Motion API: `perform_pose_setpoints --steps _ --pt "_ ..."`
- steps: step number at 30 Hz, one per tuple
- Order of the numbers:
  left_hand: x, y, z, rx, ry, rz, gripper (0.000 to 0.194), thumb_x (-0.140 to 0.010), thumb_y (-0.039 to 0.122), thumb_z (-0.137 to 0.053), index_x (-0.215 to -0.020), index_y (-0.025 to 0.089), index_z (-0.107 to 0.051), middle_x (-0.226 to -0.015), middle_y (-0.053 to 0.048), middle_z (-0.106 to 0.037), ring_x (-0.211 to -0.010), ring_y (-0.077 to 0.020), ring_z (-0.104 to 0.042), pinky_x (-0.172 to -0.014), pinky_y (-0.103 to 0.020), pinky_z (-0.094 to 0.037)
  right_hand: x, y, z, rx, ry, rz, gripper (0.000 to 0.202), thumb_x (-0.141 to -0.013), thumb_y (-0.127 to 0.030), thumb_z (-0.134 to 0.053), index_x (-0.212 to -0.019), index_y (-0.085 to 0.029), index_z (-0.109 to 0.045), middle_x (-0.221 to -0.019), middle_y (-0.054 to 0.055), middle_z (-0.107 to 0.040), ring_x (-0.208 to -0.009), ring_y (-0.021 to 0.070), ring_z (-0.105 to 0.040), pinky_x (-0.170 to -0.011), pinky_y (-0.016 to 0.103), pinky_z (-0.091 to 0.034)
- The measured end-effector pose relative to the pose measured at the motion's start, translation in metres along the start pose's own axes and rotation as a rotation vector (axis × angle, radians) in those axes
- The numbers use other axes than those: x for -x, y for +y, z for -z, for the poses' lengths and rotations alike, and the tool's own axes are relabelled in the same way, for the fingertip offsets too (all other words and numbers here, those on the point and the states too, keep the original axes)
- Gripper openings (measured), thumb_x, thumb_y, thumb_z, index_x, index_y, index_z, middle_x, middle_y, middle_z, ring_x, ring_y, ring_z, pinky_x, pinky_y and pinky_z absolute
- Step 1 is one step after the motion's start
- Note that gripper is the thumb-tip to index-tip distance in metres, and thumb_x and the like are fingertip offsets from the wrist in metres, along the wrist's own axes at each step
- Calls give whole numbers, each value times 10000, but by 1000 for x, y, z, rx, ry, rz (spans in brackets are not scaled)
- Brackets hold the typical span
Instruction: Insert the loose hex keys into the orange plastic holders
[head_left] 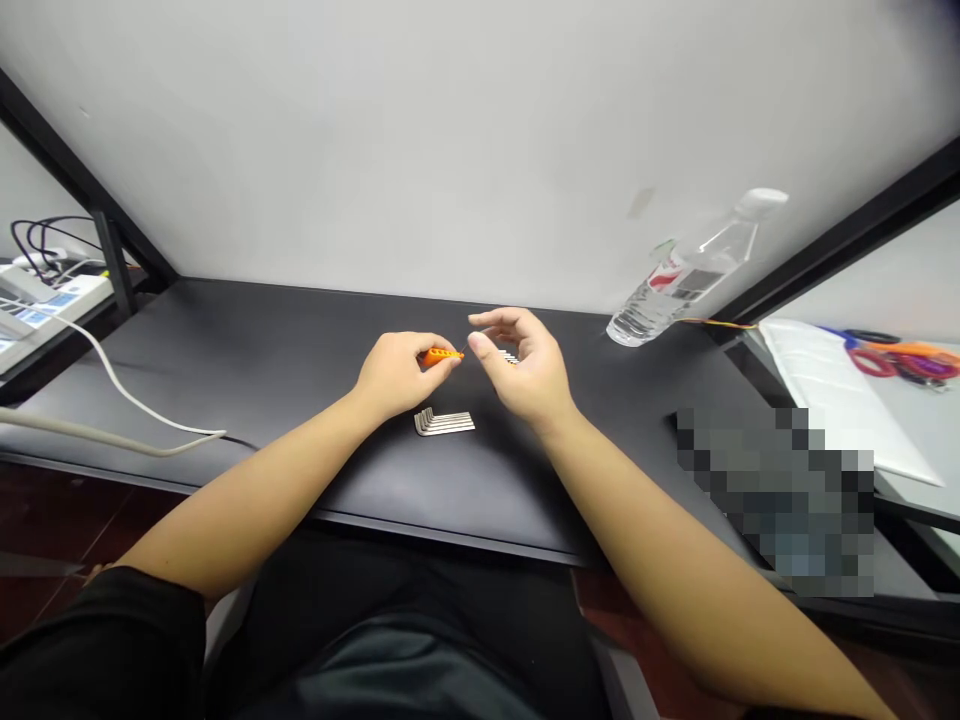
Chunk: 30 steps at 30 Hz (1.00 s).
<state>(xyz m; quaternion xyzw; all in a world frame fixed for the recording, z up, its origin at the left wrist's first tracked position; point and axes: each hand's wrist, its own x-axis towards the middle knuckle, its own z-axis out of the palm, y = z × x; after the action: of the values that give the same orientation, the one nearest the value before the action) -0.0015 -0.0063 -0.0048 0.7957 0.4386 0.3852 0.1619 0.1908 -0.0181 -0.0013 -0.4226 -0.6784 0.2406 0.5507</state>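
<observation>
My left hand (401, 373) pinches an orange holder (441, 355) with a row of holes along it, above the black table. Just to its right, my right hand (525, 365) is curved, its thumb and fingers apart near the holder's right end. A thin piece seems to lie between the holder and my right thumb, too small to make out. Several silver hex keys (446, 423) lie side by side on the table below my hands. More thin metal pieces (508, 357) show behind my right hand, partly hidden by it.
A clear water bottle (694, 270) stands at the back right. A pixelated dark object (780, 500) lies at the right, beside a white padded sheet (840, 400) and coloured cables. White cables (150, 410) cross the table's left side; a power strip (60, 305) is beyond.
</observation>
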Motion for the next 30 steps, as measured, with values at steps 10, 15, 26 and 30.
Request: perform_pose_setpoints --steps 10,15,26,30 --pt "-5 -18 3 132 64 107 256 -860 427 -693 -955 203 -773 -922 -32 -789 -773 -173 -699 -688 -279 -528 -2 -1 13 290 -554 59 309 -775 -521 -804 -863 -244 -700 -866 43 -682 -788 218 -606 -721 362 -471" --pt "-7 -25 3 158 70 140 262 -844 434 -704 -941 201 -773 -926 -33 -785 -796 -182 -696 -704 -285 -523 1 6 13 465 -925 28 445 -700 -514 -849 -1009 -226 -711 -991 81 -689 -890 250 -606 -761 355 -456" --pt "-7 -22 -5 582 -69 221 374 -778 517 -782 -925 175 -754 -932 -79 -765 -837 -195 -686 -759 -323 -526 -3 -5 13 545 -1128 -112 233 -832 -446 -716 -842 -219 -666 -882 55 -694 -851 219 -594 -665 299 -415" --pt "-8 -21 -7 765 -87 258 404 -747 522 -817 -930 169 -743 -920 -86 -757 -850 -193 -689 -737 -317 -522 -2 -3 15 519 -1143 -48 205 -887 -397 -657 -799 -212 -645 -839 41 -688 -754 184 -573 -628 287 -395"
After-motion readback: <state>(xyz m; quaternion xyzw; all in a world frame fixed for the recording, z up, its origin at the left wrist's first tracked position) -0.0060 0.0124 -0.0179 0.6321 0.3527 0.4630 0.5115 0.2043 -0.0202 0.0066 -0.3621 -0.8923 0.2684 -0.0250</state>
